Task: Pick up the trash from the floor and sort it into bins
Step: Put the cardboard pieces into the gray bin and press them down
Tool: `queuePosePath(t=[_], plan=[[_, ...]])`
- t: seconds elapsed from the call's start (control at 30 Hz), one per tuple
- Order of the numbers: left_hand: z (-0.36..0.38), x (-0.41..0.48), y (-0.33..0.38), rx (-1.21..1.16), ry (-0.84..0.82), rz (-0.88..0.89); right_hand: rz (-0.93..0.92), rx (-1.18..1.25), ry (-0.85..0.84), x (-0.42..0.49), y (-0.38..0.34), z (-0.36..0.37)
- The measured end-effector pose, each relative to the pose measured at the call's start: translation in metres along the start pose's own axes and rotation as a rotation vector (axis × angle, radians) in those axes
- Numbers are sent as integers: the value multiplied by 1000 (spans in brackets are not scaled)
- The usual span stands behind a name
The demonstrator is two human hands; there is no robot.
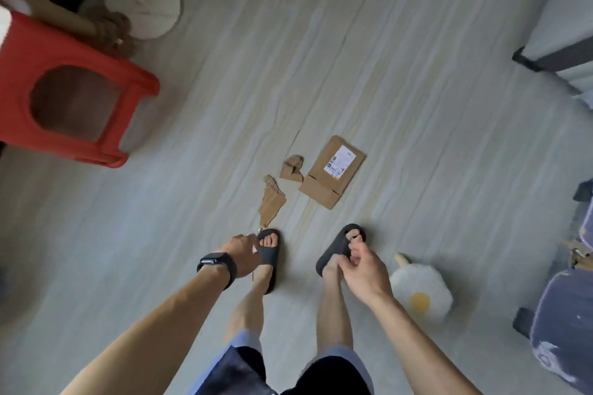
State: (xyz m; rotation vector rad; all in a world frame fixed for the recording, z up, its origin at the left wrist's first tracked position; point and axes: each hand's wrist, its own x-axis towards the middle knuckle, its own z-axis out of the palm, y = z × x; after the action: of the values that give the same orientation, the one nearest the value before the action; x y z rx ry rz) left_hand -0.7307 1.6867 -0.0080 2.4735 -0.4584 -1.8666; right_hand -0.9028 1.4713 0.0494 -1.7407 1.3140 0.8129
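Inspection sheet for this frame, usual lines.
Surface: pale wood-grain floor.
Job's things: flat labelled cardboard box, folded cardboard scrap and torn cardboard strip lie apart ahead of the feet; no bin clearly seen.
Clutter: red stool at left; egg-shaped plush beside the right foot.
Grips: left hand low by the strip's near end, fingers hidden, contact unclear; right hand loosely curled, nothing visible in it.
Cables: nothing seen.
Surroundings: white round base top left; dark blue bulky object at right edge.
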Motion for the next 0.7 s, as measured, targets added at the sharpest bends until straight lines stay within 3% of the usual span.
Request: queuePosePath(t=[0.13,0.4,0.57,0.7], plan=[[7,66,19,-94,65,-94,-81,-192,-71,104,-5,-11],[40,233,27,-320,181,-351,-416,-524,-89,299,-45,-29],[72,304,31,-386,197,-428,-566,-671,-129,383,-51,-6],[93,346,27,-417,235,-450,-689,-948,-180,451,-54,35]])
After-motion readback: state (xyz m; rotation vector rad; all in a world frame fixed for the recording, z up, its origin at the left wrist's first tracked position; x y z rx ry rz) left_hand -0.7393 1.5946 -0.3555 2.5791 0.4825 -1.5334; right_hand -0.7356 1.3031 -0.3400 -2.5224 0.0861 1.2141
